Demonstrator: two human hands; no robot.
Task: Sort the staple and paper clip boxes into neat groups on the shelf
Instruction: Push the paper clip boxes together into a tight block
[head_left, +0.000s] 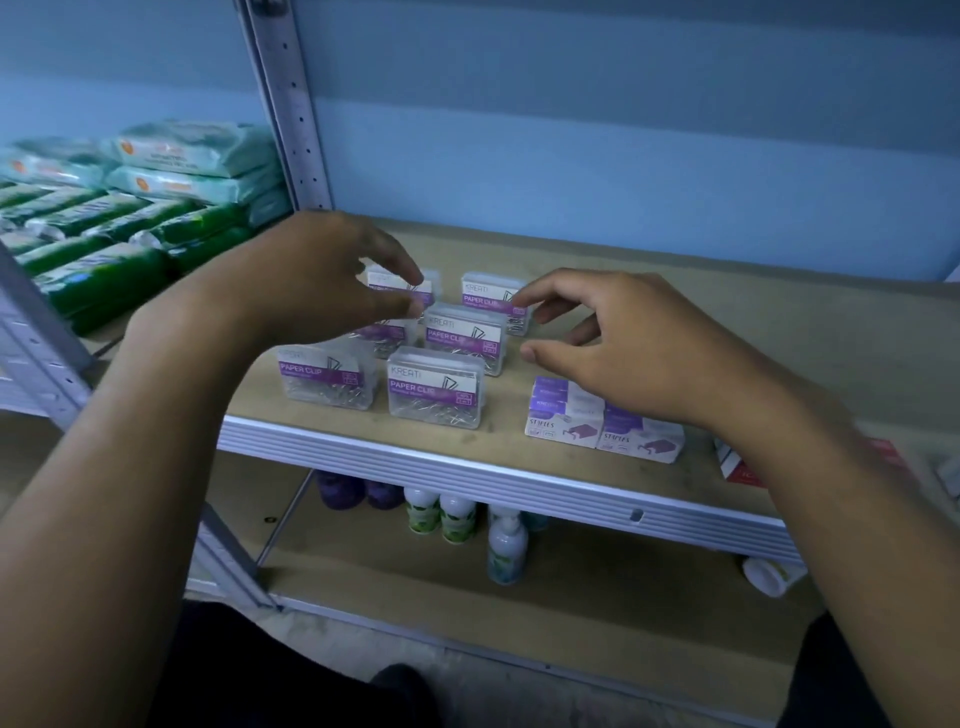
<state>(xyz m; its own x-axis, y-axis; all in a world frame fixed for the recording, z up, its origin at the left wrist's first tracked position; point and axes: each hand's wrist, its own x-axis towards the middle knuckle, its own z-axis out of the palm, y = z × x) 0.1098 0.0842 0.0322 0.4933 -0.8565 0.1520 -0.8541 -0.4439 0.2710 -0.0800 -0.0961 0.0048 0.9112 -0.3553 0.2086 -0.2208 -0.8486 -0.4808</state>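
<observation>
- Left hand (317, 270) hovers over the back-left of the paper clip group, fingers loosely curled and apart, thumb and fingertips just above a clear box; whether they touch it I cannot tell, nothing is visibly gripped.
- Right hand (639, 338) hangs relaxed and spread, fingers bent, forefinger tip at the edge of the back-right clip box (493, 299); contact cannot be told. Thumb points left, apart from any box.
- Paper clip boxes: clear plastic cases with purple "PAPER CLIP" labels, silver clips visible inside, lids on. They sit between and below the two hands in a loose cluster on the shelf (779, 332).
- Middle clip box (465, 338) lies between the hands; front clip box (435, 387) is nearer the shelf edge, below the left fingertips.
- Front-left clip box (326, 376) sits under the left wrist, just beside the front one.
- Two more clip boxes are partly hidden under the left hand.
- Staple boxes (602, 421): purple-and-white cartons marked "STAPLES", closed, side by side and touching, directly below the right palm, near the shelf's front edge, apart from the clip cluster.
- Red-and-white box (737, 467) partly hidden behind the right forearm.
- Green and pale packets (130, 218) stacked on the next shelf bay, left of the left hand.
- Bottles (447, 517) stand on the lower shelf, beneath both hands.
</observation>
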